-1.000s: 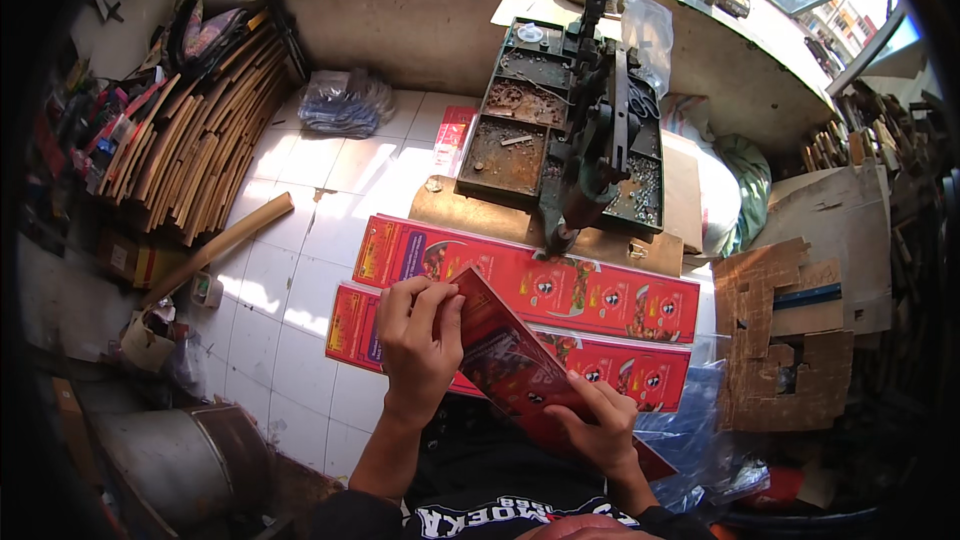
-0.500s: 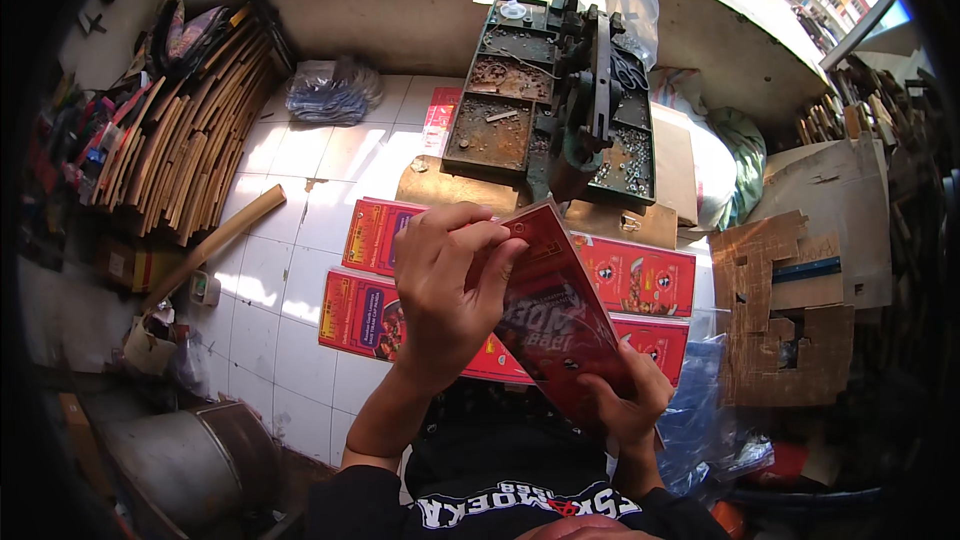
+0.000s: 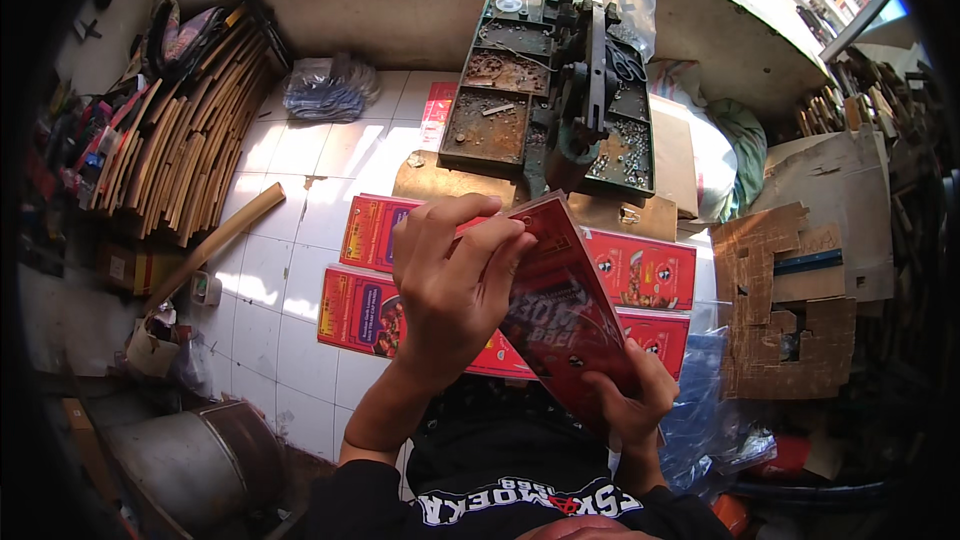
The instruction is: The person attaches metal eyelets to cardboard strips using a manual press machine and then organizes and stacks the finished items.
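Note:
A red printed booklet [image 3: 570, 315] with a glossy clear cover is held up, tilted, in front of my body. My left hand [image 3: 450, 285] has its thumb and fingertips closed at the booklet's upper left corner. Lower down, my right hand [image 3: 635, 395] grips the opposite side, thumb on the face and fingers behind the edge. Beneath lie more red printed booklets, a far left one [image 3: 370, 230], a near left one [image 3: 355, 310] and a far right one [image 3: 640, 270]. The held booklet and my hands hide part of them.
Beyond my hands stands a dark hand press [image 3: 580, 110] on a wooden base, between compartmented trays [image 3: 485, 130] of small metal pieces. Stacked boards [image 3: 190, 120] and a cardboard tube [image 3: 225, 240] are at left. Cut cardboard [image 3: 750, 330] and clear plastic sleeves [image 3: 695, 410] lie at right.
My left fingertips have shifted slightly at the booklet's corner, and the booklet's top has moved a little to the right. My right hand keeps its grip.

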`<action>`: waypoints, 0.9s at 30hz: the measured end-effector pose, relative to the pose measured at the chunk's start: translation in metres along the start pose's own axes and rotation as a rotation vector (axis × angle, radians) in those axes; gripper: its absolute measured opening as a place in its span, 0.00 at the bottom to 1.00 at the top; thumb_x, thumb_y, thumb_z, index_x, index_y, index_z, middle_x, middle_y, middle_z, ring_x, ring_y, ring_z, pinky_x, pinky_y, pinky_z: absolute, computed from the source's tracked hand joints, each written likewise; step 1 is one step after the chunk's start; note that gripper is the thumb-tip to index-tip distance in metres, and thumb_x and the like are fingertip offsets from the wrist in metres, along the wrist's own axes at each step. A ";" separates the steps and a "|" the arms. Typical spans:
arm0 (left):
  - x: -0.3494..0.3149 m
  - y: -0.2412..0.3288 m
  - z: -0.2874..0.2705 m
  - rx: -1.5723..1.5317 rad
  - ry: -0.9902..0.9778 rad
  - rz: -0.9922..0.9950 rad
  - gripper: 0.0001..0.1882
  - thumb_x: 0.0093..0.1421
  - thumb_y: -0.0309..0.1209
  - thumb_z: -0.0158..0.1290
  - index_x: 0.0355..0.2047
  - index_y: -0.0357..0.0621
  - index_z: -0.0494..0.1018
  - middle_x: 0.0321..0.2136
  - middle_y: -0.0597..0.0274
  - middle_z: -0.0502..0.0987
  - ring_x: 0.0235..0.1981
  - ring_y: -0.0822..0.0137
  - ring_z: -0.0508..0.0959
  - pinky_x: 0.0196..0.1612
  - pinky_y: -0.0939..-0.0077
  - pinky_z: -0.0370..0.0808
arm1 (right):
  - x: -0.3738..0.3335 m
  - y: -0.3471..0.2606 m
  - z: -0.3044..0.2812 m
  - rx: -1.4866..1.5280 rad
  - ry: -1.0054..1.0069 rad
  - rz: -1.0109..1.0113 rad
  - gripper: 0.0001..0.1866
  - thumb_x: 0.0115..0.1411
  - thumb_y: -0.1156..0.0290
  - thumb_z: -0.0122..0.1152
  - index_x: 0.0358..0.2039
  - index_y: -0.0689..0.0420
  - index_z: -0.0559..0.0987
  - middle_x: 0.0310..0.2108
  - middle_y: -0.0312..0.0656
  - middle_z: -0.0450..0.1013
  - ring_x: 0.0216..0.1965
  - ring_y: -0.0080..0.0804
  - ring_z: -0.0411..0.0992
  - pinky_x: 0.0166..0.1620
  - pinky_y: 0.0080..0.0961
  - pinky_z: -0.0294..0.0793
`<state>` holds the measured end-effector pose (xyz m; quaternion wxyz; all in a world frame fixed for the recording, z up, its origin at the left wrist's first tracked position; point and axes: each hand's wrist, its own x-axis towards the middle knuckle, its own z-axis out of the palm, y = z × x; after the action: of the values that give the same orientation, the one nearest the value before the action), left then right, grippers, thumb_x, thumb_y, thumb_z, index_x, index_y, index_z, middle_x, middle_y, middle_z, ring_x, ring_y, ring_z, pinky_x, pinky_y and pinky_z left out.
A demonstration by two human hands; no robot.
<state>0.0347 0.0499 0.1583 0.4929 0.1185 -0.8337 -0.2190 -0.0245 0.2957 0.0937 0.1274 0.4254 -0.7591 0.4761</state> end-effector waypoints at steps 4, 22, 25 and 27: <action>0.000 -0.002 -0.002 -0.015 -0.019 0.006 0.11 0.51 0.27 0.66 0.35 0.44 0.77 0.38 0.60 0.78 0.37 0.57 0.77 0.41 0.62 0.69 | -0.001 0.000 0.001 0.000 -0.013 0.016 0.34 0.38 0.75 0.82 0.49 0.62 0.78 0.28 0.49 0.78 0.25 0.38 0.77 0.27 0.28 0.75; 0.016 -0.017 -0.023 -0.552 -0.339 -0.506 0.11 0.56 0.19 0.60 0.41 0.34 0.75 0.33 0.56 0.82 0.37 0.70 0.82 0.40 0.76 0.80 | -0.005 0.006 0.006 0.025 -0.050 0.023 0.35 0.38 0.74 0.82 0.50 0.59 0.78 0.26 0.46 0.77 0.22 0.37 0.76 0.25 0.27 0.73; 0.015 -0.037 -0.029 -0.668 -0.483 -0.571 0.12 0.56 0.19 0.58 0.42 0.35 0.75 0.33 0.58 0.81 0.36 0.72 0.82 0.41 0.77 0.78 | -0.004 0.006 0.006 0.037 -0.089 0.018 0.34 0.38 0.74 0.82 0.50 0.58 0.78 0.25 0.46 0.77 0.22 0.36 0.76 0.25 0.27 0.73; 0.013 -0.045 -0.030 -0.792 -0.521 -0.625 0.12 0.56 0.20 0.58 0.42 0.36 0.74 0.33 0.58 0.81 0.35 0.73 0.81 0.42 0.78 0.77 | -0.001 0.006 0.004 0.044 -0.114 0.007 0.34 0.39 0.74 0.81 0.50 0.58 0.79 0.25 0.45 0.77 0.22 0.36 0.76 0.25 0.27 0.74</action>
<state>0.0539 -0.0020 0.1593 0.1893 0.1077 -0.7072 -0.6726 -0.0274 0.2937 0.0877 0.0729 0.4520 -0.7559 0.4680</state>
